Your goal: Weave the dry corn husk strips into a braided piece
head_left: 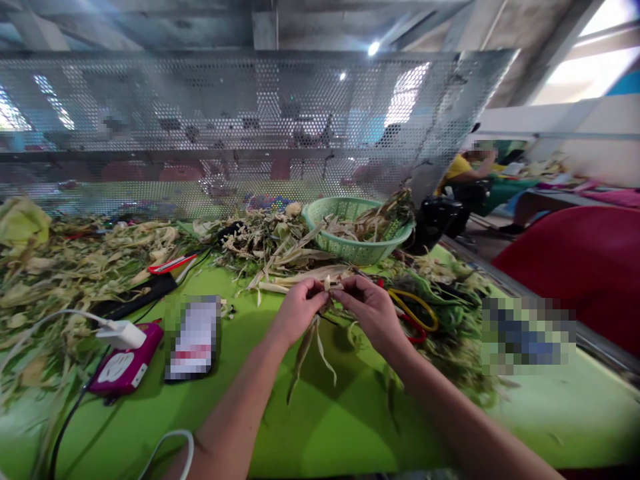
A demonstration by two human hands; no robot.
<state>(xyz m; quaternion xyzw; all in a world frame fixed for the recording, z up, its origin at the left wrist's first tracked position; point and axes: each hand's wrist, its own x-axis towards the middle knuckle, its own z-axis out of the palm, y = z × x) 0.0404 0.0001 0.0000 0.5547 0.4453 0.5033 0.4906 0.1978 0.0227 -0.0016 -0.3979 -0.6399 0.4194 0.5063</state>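
My left hand and my right hand meet above a green table, both pinched on a bundle of pale dried leaf strips. The loose strip ends hang down under my left hand toward the table. Just right of my right hand lie scissors with yellow and red handles. More dried husks and stalks lie heaped behind my hands.
A green plastic basket with husks stands at the back. A magenta device with a white charger plug and cables lies at the left beside a phone. A perforated metal screen closes the far side. Another person sits at the far right.
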